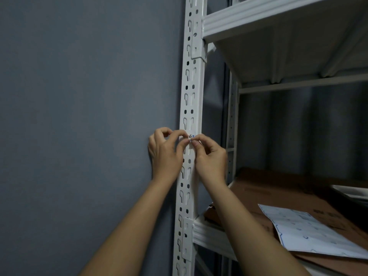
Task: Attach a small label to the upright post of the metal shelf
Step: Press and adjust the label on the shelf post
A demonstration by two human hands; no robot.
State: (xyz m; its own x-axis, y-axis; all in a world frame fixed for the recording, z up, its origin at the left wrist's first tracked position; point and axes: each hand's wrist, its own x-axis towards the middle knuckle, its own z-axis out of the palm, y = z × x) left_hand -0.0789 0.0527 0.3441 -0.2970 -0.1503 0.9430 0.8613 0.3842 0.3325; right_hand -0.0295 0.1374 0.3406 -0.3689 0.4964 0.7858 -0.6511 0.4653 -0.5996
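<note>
A white perforated upright post of the metal shelf runs from top to bottom through the middle of the view. A small white label with a dark mark and a blue edge sits against the post at about mid height. My left hand comes in from the left, its curled fingertips pinching the label's left side. My right hand comes in from the right, thumb and forefinger pinching the label's right side. Most of the label is hidden by my fingertips.
A grey wall lies left of the post. A white shelf board juts out above right. On the lower shelf lie brown cardboard and a white printed sheet. A rear post stands behind.
</note>
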